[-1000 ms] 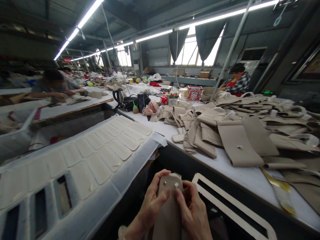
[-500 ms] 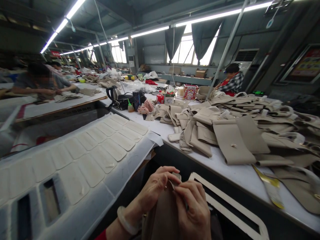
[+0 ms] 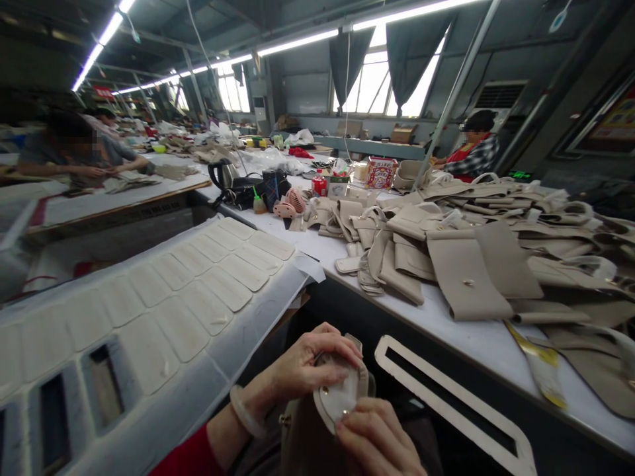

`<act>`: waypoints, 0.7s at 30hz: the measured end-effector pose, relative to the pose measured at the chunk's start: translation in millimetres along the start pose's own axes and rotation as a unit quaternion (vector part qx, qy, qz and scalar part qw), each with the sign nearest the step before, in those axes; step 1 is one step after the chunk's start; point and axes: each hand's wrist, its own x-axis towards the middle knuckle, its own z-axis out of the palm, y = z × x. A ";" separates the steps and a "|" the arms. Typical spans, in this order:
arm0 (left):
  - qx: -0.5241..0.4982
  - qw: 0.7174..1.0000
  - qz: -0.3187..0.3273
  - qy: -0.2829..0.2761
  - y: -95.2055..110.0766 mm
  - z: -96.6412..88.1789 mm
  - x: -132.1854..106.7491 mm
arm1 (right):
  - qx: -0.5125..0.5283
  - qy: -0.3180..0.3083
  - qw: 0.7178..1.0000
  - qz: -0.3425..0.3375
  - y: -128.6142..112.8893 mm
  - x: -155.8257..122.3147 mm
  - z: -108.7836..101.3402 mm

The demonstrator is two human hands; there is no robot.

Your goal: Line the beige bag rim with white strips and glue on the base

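Note:
A taupe bag piece (image 3: 307, 433) rests low in front of me, its pale rounded flap (image 3: 330, 400) turned up with small metal studs on it. My left hand (image 3: 317, 360) is closed on the flap's upper part, thumb across the pale face. At the flap's lower right edge, beside a stud, the fingertips of my right hand (image 3: 377, 436) pinch the rim. A bracelet circles my left wrist. Just right of my hands lies a long beige frame-shaped piece (image 3: 456, 403) with a slot cut through it.
Pale rounded panels (image 3: 191, 327) lie in rows on the left-hand table. A heap of taupe bag parts (image 3: 466, 271) covers the right table, with a yellow-edged strip (image 3: 538, 363) near its edge. Farther back stand a kettle (image 3: 223, 178), a pink fan (image 3: 292, 201) and a red can (image 3: 319, 184). Two people work beyond.
The flap has been turned so its pale inner face and studs show. My right hand has moved down to the flap's lower edge, while my left hand still grips its upper part.

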 end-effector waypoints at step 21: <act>-0.061 0.992 -0.108 -0.019 1.7 -3.6 -9.1 | -0.077 -0.012 0.997 -0.006 -5.4 -3.1 2.8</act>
